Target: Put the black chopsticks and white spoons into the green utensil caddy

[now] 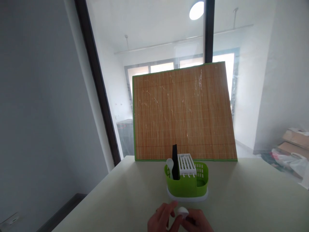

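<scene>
At the bottom of the head view, a white spoon [182, 211] is held low over the table, its rounded bowl showing and its handle hidden. My left hand [161, 218] has its thumb against the spoon, with the index finger raised above. From the other side, the bent fingers of my right hand [197, 220] close on the spoon just under its bowl. Just beyond both hands stands a green utensil basket [184, 188] on a white base tray [189, 198]. Upright in its left part are white spoons [170, 163] and a black utensil [175, 162].
A white slotted rack [186, 164] with small hooks sits on the basket's middle. Behind it, a bamboo mat [183, 112] with green edging leans upright at the far edge of the pale table [130, 193]. Glass panels rise beyond; boxes and bags [293, 154] lie at right.
</scene>
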The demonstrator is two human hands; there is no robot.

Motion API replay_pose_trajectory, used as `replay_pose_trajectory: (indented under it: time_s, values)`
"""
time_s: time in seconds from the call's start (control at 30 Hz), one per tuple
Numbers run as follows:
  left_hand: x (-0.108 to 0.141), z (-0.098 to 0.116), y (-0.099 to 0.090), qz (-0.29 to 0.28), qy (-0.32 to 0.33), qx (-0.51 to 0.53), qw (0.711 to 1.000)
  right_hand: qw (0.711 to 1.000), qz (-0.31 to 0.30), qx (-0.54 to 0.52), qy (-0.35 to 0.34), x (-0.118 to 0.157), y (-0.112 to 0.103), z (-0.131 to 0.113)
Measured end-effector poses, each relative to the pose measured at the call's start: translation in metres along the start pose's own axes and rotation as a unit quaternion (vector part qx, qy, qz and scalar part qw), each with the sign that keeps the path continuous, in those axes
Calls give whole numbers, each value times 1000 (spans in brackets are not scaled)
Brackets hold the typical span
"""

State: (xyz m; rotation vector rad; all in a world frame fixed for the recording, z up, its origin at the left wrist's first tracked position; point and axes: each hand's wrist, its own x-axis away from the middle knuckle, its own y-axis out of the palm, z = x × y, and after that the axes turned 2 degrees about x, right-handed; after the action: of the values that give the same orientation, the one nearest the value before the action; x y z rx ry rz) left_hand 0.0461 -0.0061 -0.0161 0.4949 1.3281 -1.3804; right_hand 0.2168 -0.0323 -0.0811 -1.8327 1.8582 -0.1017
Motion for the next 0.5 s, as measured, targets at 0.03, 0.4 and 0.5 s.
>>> replay_pose_trajectory:
  time_s: [0.03, 0.4, 0.5]
  values:
    - [-6, -1, -2, 3, 49, -7, 999, 1000, -5, -10, -2, 0, 0, 1]
    - [-76, 8, -40, 42, 110, -54, 992, 999, 41, -15, 6, -2, -12, -20]
    - [-119, 0, -57, 121, 107, -80, 984, 997, 66, -31, 3, -2, -16, -25]
